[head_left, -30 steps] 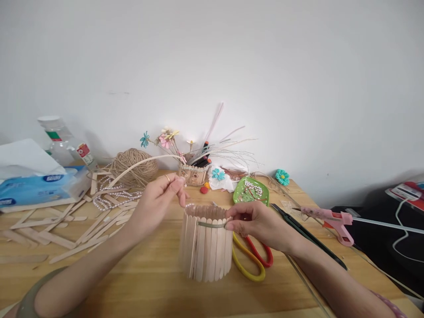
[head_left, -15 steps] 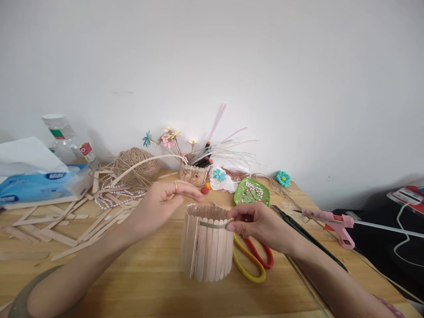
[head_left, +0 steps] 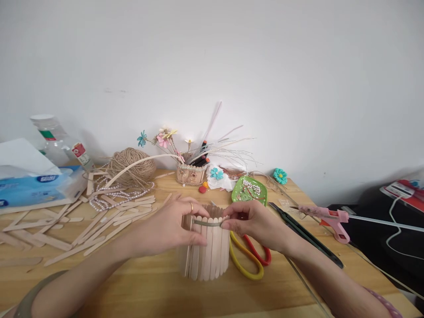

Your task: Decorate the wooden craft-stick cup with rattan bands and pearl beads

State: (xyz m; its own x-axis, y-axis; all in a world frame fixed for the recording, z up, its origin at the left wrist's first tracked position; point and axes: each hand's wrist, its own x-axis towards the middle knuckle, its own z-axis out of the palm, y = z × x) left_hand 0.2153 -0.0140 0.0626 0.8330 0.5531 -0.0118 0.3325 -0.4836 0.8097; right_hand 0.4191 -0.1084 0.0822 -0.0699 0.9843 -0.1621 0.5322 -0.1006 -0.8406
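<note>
At centre frame the left hand (head_left: 172, 225) wraps the upright stick cup (head_left: 205, 247) while the right hand (head_left: 251, 221) pinches its green band (head_left: 207, 223); best to steady the cup and keep the band level

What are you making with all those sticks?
A person is working on a round pot made of upright craft sticks standing on the wooden table. The left hand grips its side, and the right hand pinches the grey-green band around its top. Loose sticks lie to the left, scissors with red and yellow handles to the right.
</note>
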